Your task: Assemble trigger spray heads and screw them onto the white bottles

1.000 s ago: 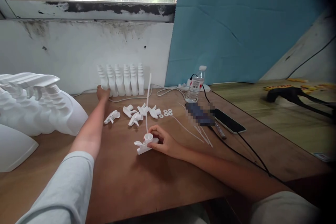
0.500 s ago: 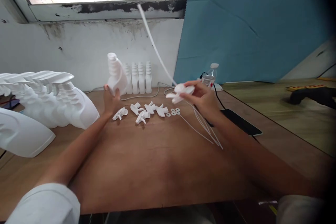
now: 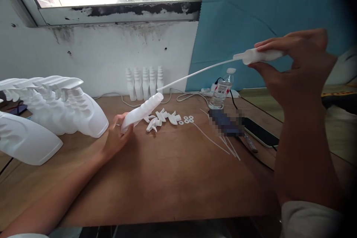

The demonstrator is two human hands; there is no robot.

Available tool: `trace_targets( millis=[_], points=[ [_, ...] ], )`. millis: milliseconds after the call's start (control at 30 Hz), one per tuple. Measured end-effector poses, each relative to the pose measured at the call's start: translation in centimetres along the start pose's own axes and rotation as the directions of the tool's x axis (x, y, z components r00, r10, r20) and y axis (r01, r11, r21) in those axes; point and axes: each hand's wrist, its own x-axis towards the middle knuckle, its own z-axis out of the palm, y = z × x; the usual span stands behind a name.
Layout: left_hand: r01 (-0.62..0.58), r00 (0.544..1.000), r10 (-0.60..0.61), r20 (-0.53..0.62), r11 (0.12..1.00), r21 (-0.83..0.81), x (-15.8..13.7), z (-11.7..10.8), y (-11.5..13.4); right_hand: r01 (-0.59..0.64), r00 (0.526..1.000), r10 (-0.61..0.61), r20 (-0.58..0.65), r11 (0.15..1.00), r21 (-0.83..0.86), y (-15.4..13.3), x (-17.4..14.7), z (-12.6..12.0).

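Observation:
My left hand (image 3: 118, 135) is closed round the lower part of a white plastic bottle (image 3: 142, 111), which tilts with its open neck up and to the right. Raised at the right, my right hand (image 3: 295, 63) grips a white spray trigger head (image 3: 258, 55) between thumb and fingers. From that head a long thin white tube (image 3: 199, 71) runs down leftward, and its free end is close to the bottle's mouth; whether it touches, I cannot tell. Several loose trigger heads (image 3: 154, 124) lie on the table beyond the bottle, beside small white rings (image 3: 186, 119).
Several white bottles (image 3: 145, 83) stand against the wall. Finished-looking white spray bottles (image 3: 64, 111) crowd the left side. A clear water bottle (image 3: 221, 91), loose tubes (image 3: 231, 148), a phone (image 3: 260, 132) and cables lie to the right on the brown table (image 3: 167, 178).
My right hand has lifted the trigger head up and to the right, swinging its tube toward the bottle. My left hand has lowered the bottle and tipped its neck rightward.

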Motion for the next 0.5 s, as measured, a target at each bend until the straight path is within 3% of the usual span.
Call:
trace_targets(
  millis=[333, 500],
  points=[
    [-0.074, 0.997, 0.074, 0.009, 0.994, 0.078, -0.1, 0.2, -0.4, 0.141, 0.988, -0.137, 0.073, 0.989, -0.054, 0.0, 0.1, 0.0],
    [-0.122, 0.991, 0.119, 0.057, 0.992, 0.045, -0.8, 0.2, 0.7, 0.166, 0.967, -0.185, 0.173, 0.979, 0.118, -2.1, 0.3, 0.1]
  ],
)
